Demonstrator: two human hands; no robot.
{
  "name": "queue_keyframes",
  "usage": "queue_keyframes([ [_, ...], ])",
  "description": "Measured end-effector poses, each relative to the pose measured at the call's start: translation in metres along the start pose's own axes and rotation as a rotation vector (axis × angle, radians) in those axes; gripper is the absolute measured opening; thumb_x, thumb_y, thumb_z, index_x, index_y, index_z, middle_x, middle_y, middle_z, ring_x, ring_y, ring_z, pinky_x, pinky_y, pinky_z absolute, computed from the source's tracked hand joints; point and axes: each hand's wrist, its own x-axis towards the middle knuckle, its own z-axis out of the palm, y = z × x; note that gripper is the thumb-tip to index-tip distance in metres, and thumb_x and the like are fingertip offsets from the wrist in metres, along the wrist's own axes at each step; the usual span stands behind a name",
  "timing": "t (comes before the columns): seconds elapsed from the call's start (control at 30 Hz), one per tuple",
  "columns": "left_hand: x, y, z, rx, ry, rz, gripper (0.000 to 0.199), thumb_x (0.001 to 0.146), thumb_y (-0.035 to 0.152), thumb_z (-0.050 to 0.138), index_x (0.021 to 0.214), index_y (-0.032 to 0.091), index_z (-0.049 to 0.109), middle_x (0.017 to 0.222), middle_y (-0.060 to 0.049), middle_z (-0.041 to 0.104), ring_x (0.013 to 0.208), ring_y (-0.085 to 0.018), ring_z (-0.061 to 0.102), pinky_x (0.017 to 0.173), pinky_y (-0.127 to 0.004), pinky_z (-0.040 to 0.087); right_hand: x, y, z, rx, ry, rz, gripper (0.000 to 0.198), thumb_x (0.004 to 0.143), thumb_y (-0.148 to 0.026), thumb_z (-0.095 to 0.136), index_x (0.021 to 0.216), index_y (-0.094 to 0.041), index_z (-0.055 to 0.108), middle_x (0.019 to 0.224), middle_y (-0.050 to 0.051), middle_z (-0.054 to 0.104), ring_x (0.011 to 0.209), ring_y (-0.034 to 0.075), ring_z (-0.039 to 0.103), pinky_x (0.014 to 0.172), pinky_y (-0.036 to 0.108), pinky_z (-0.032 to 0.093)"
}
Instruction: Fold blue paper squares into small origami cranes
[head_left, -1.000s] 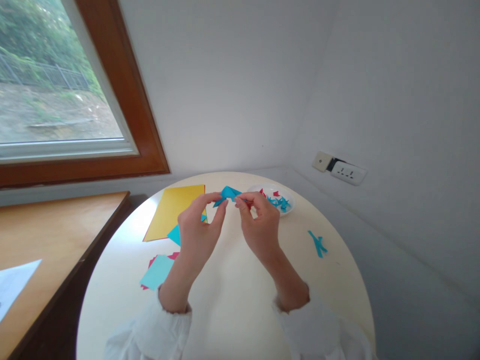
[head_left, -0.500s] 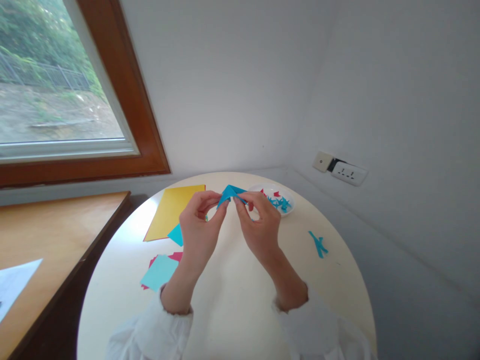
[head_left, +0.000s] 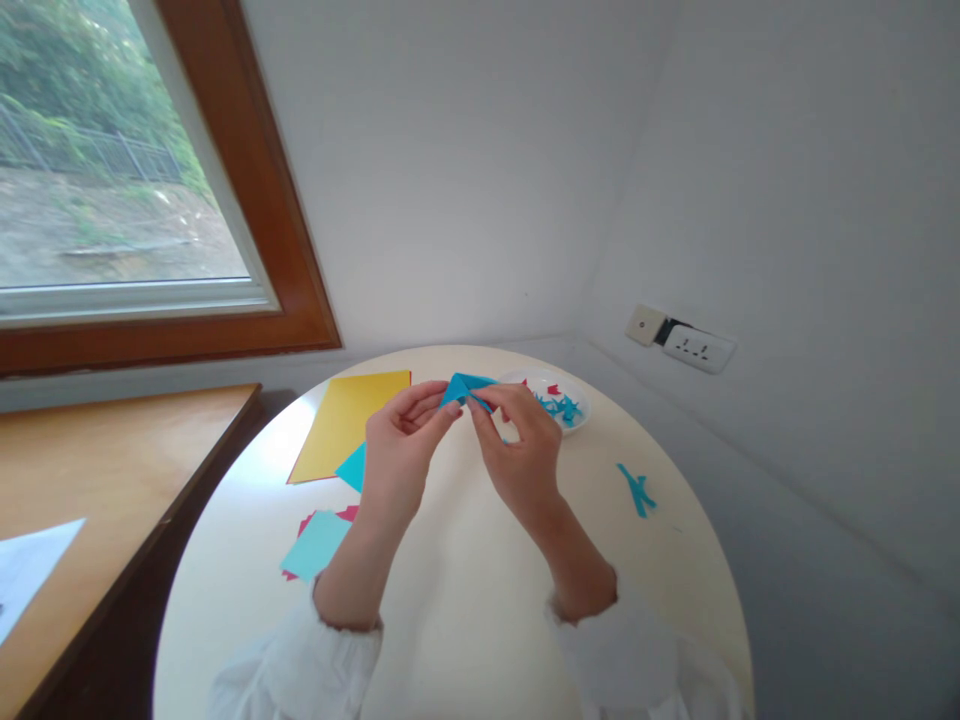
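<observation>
Between my two hands is a folded piece of blue paper (head_left: pixel 457 388), raised above the far part of the round table. My left hand (head_left: pixel 405 430) pinches its left side between thumb and fingers. The thumb and fingers of my right hand (head_left: pixel 519 425) close on its right side. Part of the paper is covered by my fingertips. Just beyond my right hand, a white plate (head_left: pixel 585 420) holds small blue and red paper pieces.
Yellow sheets (head_left: pixel 349 410) lie at the left of the round table (head_left: pixel 480 620), near a blue sheet (head_left: pixel 352 468) and a light-blue square (head_left: pixel 315 545) over red paper. Blue strips (head_left: pixel 637 490) lie at right. A wooden desk (head_left: pixel 112 450) stands left; walls rise behind.
My left hand has shifted slightly right, closer to my right hand, and the blue paper's left side has moved with it. My right hand stays nearly in place.
</observation>
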Motion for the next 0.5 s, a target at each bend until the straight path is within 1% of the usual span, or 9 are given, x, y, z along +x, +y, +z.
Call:
queue_keyframes([
  [0.07,0.0006,0.0013,-0.001,-0.049,-0.047,-0.075,0.029,0.058,0.026,0.077,0.082,0.013,0.069,0.079,-0.005,0.071,0.078,-0.016,0.066,0.081,-0.032,0.053,0.0001,0.0018,-0.0012,-0.002,-0.016,-0.003,0.008,0.081,-0.013,0.055,0.079,-0.019,0.059,0.075,0.002,0.065,0.066,0.013,0.057,0.063,0.028,0.048],
  [0.17,0.0007,0.0022,-0.0021,-0.05,-0.069,-0.108,0.025,0.057,0.025,0.078,0.078,0.013,0.07,0.077,-0.004,0.071,0.076,-0.015,0.065,0.081,-0.031,0.053,-0.0002,0.0035,-0.0018,-0.008,-0.03,0.005,0.008,0.081,-0.013,0.055,0.078,-0.019,0.059,0.075,0.003,0.065,0.066,0.013,0.057,0.062,0.028,0.048],
  [0.33,0.0002,0.0004,-0.0014,0.012,-0.044,-0.053,0.022,0.059,0.026,0.077,0.076,0.014,0.069,0.072,-0.002,0.07,0.071,-0.013,0.064,0.078,-0.027,0.052,-0.0015,0.0035,-0.0006,0.001,-0.039,0.006,0.009,0.081,-0.013,0.055,0.085,-0.018,0.062,0.078,0.005,0.066,0.07,0.014,0.059,0.064,0.028,0.049],
  [0.5,-0.0013,0.0015,0.0002,0.162,-0.022,0.03,0.022,0.061,0.027,0.074,0.076,0.013,0.067,0.07,-0.004,0.07,0.07,-0.016,0.066,0.072,-0.028,0.054,-0.0012,0.003,0.0,-0.007,-0.037,-0.042,0.013,0.082,-0.016,0.054,0.088,-0.02,0.065,0.079,0.004,0.066,0.074,0.016,0.06,0.07,0.032,0.05],
])
